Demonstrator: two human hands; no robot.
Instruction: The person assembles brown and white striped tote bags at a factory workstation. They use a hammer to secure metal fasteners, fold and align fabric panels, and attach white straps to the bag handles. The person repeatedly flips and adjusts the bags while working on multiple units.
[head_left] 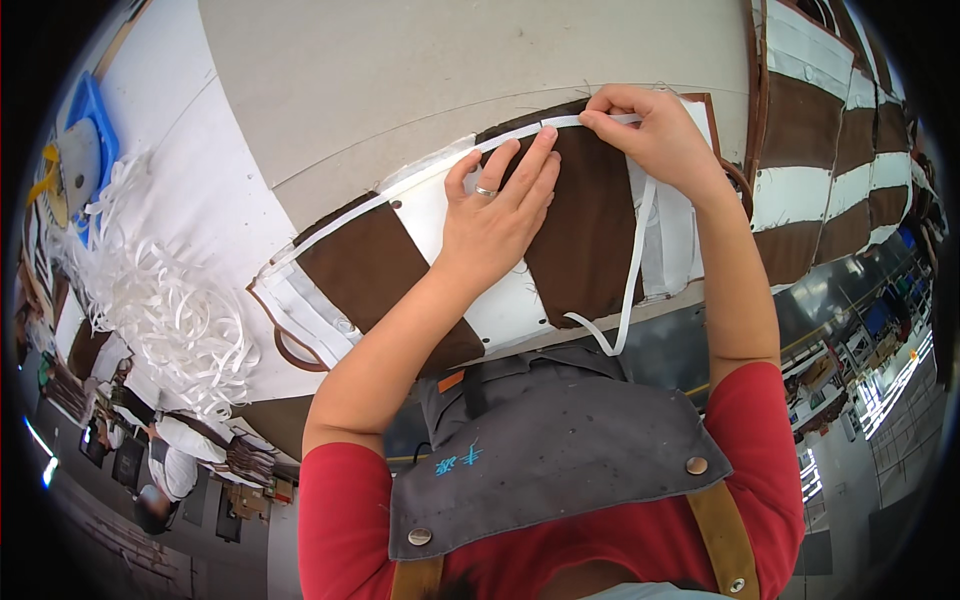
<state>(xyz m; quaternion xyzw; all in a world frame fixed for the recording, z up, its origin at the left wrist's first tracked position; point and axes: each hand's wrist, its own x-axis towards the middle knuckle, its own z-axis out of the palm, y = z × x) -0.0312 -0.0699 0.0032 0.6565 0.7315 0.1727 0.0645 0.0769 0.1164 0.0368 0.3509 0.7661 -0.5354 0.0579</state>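
Across the table in front of me lies a brown and white striped fabric panel [585, 220] with small brown loops at its ends. A narrow white tape [340, 222] runs along its far edge. My left hand [495, 215], a ring on one finger, lies flat with fingers spread, its tips pressing the panel and tape near that edge. Farther right, my right hand [655, 135] pinches the tape between thumb and fingers at the panel's far edge. From there the tape's loose end hangs down over the panel's right part toward my apron [550, 450].
A tangled heap of white tape [185, 310] lies at the table's left, beside a blue tray [95, 130] with a yellow-handled tool. More striped panels [820, 150] are stacked at the right. A grey board [480, 50] covers the table's far part. Another person [170, 465] is at lower left.
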